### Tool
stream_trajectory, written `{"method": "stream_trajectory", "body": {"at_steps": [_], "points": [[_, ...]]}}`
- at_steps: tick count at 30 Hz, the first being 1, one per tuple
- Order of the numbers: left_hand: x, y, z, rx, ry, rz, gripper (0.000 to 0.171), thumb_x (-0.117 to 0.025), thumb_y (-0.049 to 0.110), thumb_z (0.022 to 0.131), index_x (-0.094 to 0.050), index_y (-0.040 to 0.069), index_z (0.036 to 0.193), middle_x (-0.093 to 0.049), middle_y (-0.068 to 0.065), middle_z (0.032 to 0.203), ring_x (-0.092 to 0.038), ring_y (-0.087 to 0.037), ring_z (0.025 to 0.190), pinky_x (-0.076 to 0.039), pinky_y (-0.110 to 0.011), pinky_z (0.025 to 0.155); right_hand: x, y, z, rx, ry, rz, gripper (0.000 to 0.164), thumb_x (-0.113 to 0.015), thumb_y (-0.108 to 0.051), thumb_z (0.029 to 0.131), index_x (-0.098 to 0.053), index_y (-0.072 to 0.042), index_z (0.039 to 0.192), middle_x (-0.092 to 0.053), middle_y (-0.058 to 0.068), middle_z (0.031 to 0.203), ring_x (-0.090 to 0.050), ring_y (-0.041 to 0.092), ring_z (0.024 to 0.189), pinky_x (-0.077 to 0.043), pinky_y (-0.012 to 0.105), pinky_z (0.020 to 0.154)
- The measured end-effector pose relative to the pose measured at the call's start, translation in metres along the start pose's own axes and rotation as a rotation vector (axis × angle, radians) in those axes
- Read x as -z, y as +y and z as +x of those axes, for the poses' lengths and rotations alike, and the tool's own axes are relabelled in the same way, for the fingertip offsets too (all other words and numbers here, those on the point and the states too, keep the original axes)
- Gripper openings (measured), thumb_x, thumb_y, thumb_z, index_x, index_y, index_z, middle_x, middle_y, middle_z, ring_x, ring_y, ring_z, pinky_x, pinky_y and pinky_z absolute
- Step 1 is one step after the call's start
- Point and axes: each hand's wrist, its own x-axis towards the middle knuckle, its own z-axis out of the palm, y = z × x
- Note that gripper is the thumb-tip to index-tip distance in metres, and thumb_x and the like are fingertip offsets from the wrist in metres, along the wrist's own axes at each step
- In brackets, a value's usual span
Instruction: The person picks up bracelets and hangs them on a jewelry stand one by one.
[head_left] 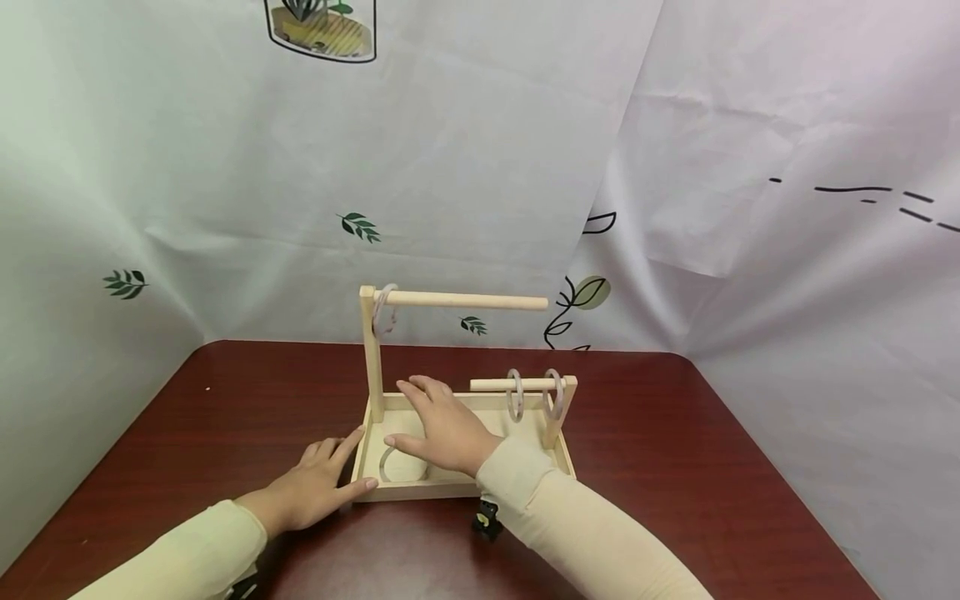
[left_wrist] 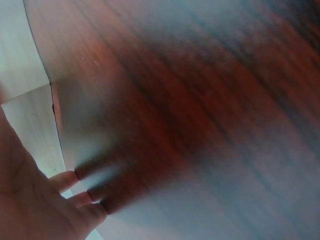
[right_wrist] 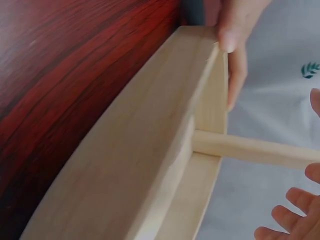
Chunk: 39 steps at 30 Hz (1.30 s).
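A pale wooden display stand has a shallow tray [head_left: 465, 489], a tall post with a long bar [head_left: 465, 300] and a short post with a short bar [head_left: 487, 385]. One bangle [head_left: 384, 310] hangs on the long bar, against the tall post. Two more hang on the short bar: one bangle [head_left: 515, 395] midway, another bangle [head_left: 555, 394] near its post. A pale bangle [head_left: 384, 467] lies in the tray, partly hidden. My left hand [head_left: 311, 483] touches the tray's left end, thumb at the front corner. Above the tray, my right hand [head_left: 446, 429] is held with fingers extended, holding nothing.
The stand rests on a dark red wooden table [head_left: 660, 467]. A white cloth [head_left: 480, 167] printed with leaves hangs behind and along the sides. A small black object [head_left: 487, 521] shows beneath my right sleeve.
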Motion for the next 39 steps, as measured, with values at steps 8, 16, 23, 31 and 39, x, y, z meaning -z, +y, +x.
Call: {"method": "stream_trajectory", "body": {"at_steps": [8, 16, 23, 31, 39], "points": [[0.000, 0.000, 0.000, 0.013, -0.015, -0.013, 0.088, -0.048, 0.065, 0.091, -0.021, 0.011, 0.154, -0.037, -0.030, 0.139, -0.029, -0.051, 0.132, -0.037, -0.066, 0.093, -0.013, 0.012, -0.001, 0.019, -0.040, -0.079, 0.078, -0.062, -0.055, 0.089, -0.036, -0.012, 0.149, -0.038, 0.010, 0.149, -0.037, 0.026, 0.137, -0.036, 0.039, 0.107], [0.000, 0.001, -0.001, -0.001, 0.004, -0.007, 0.086, -0.050, 0.064, 0.091, -0.022, 0.011, 0.153, -0.039, -0.028, 0.137, -0.031, -0.050, 0.130, -0.038, -0.065, 0.092, -0.022, 0.018, 0.001, 0.012, -0.087, -0.121, 0.082, -0.068, -0.054, 0.084, -0.038, -0.012, 0.148, -0.040, 0.010, 0.147, -0.037, 0.025, 0.136, -0.038, 0.037, 0.105], [0.001, 0.002, -0.001, -0.012, 0.013, 0.006, 0.085, -0.052, 0.061, 0.091, -0.024, 0.010, 0.153, -0.042, -0.026, 0.133, -0.034, -0.049, 0.128, -0.039, -0.064, 0.091, -0.024, 0.016, 0.003, -0.008, -0.128, -0.143, 0.087, -0.075, -0.055, 0.077, -0.041, -0.015, 0.147, -0.043, 0.008, 0.145, -0.040, 0.024, 0.134, -0.042, 0.034, 0.101], [0.002, 0.001, 0.000, -0.001, -0.002, -0.012, 0.087, -0.050, 0.063, 0.091, -0.021, 0.011, 0.154, -0.039, -0.028, 0.136, -0.031, -0.050, 0.130, -0.038, -0.065, 0.092, -0.030, 0.018, 0.010, -0.005, -0.179, -0.205, 0.089, -0.082, -0.049, 0.072, -0.045, -0.015, 0.144, -0.043, 0.009, 0.143, -0.042, 0.023, 0.131, -0.044, 0.032, 0.099], [0.002, 0.002, -0.001, 0.004, -0.006, -0.015, 0.087, -0.050, 0.063, 0.091, -0.020, 0.011, 0.154, -0.039, -0.028, 0.137, -0.030, -0.050, 0.131, -0.037, -0.065, 0.093, -0.036, 0.019, 0.015, 0.020, -0.224, -0.296, 0.084, -0.085, -0.045, 0.069, -0.051, -0.017, 0.140, -0.047, 0.008, 0.139, -0.045, 0.022, 0.127, -0.047, 0.029, 0.093]]}}
